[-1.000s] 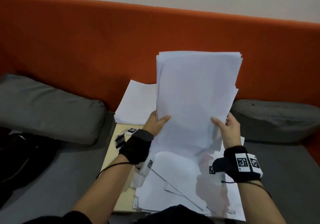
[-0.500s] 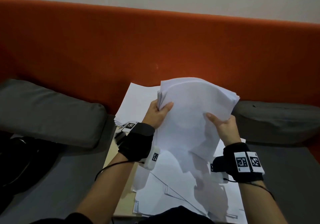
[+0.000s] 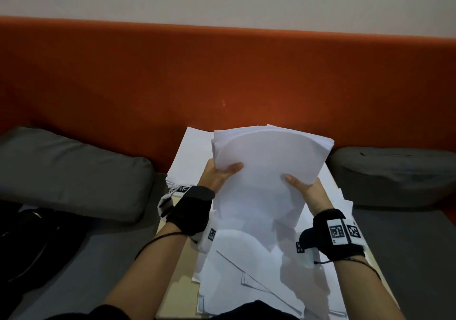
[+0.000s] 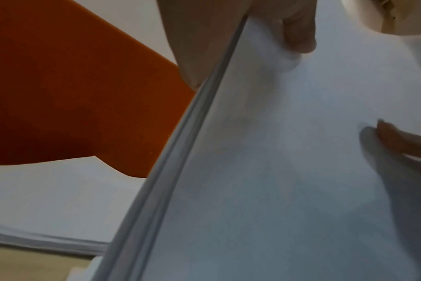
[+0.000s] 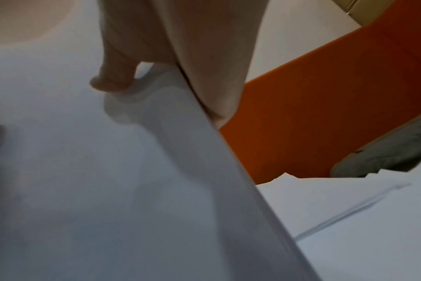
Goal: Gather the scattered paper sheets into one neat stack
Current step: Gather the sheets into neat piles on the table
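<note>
I see matt white paper sheets (image 3: 266,156), matt orange cloth backrest (image 3: 222,77), grey fabric cushions (image 3: 69,171), pale smooth wood desk (image 3: 177,280).

The held sheaf of paper (image 3: 266,161) hides both hands' fingers behind it and covers most of the stack (image 3: 190,151) beside it.

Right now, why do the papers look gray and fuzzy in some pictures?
Head view: dim room, and the held papers cast a shadow on the loose sheets below. Left wrist view: the thumb and paper edge sit very close and blur. Right wrist view: equally soft, paper shading to gray.
</note>
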Demonstrator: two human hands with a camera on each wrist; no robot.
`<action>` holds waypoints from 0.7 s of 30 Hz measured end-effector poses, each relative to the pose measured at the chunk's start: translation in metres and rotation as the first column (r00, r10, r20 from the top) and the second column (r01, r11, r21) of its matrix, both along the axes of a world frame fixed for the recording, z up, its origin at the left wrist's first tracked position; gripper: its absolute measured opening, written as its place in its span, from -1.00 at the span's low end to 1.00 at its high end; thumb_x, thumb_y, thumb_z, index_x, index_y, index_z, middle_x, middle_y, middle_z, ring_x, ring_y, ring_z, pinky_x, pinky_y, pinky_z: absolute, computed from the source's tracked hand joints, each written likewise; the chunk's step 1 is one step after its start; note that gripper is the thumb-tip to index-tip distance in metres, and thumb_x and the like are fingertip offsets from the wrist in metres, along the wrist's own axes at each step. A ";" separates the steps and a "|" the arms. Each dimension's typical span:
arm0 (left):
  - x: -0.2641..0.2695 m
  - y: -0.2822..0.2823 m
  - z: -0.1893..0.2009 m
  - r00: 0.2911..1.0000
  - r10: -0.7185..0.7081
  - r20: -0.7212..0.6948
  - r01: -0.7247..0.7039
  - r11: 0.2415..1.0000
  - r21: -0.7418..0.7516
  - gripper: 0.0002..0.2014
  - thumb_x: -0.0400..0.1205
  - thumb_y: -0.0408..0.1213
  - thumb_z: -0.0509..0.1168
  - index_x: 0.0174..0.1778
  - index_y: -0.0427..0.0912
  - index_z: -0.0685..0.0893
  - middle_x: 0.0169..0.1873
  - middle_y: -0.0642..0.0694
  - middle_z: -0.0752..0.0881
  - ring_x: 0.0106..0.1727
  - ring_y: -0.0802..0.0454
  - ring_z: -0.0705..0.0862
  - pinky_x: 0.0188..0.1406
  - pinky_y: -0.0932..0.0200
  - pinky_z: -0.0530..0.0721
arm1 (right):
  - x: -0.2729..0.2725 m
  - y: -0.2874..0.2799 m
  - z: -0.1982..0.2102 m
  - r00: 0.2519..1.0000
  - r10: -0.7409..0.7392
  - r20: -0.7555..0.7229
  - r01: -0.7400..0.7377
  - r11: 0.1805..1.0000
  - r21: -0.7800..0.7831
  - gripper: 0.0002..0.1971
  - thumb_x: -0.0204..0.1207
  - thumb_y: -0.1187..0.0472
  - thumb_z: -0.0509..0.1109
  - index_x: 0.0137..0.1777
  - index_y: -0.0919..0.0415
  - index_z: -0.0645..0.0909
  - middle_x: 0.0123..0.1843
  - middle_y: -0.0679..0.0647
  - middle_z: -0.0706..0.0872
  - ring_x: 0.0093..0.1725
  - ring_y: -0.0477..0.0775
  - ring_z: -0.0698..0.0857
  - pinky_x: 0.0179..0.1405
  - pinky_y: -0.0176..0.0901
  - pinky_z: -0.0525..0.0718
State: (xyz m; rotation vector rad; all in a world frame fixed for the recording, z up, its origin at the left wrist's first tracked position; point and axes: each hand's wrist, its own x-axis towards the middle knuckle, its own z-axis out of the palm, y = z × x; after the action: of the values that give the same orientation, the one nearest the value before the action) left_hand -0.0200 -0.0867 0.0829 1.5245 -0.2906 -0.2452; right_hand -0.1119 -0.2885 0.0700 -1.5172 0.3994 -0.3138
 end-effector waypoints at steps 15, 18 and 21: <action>0.016 -0.026 -0.026 0.996 -0.025 -0.083 0.027 0.999 0.025 -0.79 0.72 -0.30 0.12 0.16 -0.28 0.59 -0.11 -0.09 0.68 -0.13 0.08 0.66 -0.18 0.31 0.62 | 0.000 -0.038 -0.005 0.918 -0.381 -0.105 0.371 0.922 -0.109 -0.61 0.52 0.29 0.40 0.31 0.44 0.55 0.24 0.32 0.66 0.10 0.14 0.62 0.07 -0.11 0.51; 0.021 -0.021 -0.068 0.989 0.018 -0.148 0.026 0.957 0.290 -0.72 0.71 -0.38 0.10 0.26 -0.39 0.57 0.08 -0.27 0.67 -0.07 -0.06 0.63 -0.30 0.38 0.64 | -0.019 -0.054 -0.025 0.864 -0.452 -0.223 0.440 0.892 -0.105 -0.64 0.55 0.29 0.35 0.31 0.42 0.53 0.21 0.24 0.65 0.08 0.15 0.60 0.04 -0.14 0.46; 0.016 -0.023 -0.102 0.986 -0.101 -0.136 0.164 0.756 0.633 -0.70 0.68 -0.37 0.15 0.31 -0.34 0.57 0.30 -0.28 0.62 0.28 -0.16 0.60 0.23 0.14 0.53 | -0.033 -0.061 -0.053 0.767 -0.470 -0.437 0.402 0.883 -0.243 -0.58 0.52 0.21 0.38 0.29 0.47 0.52 0.24 0.35 0.65 0.14 0.27 0.63 0.09 -0.04 0.53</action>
State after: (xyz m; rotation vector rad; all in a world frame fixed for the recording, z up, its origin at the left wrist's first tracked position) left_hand -0.0040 -0.1100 -0.0195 2.1739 -0.2506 -0.5753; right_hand -0.1445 -0.3496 0.0168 -1.6196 1.1714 -0.3245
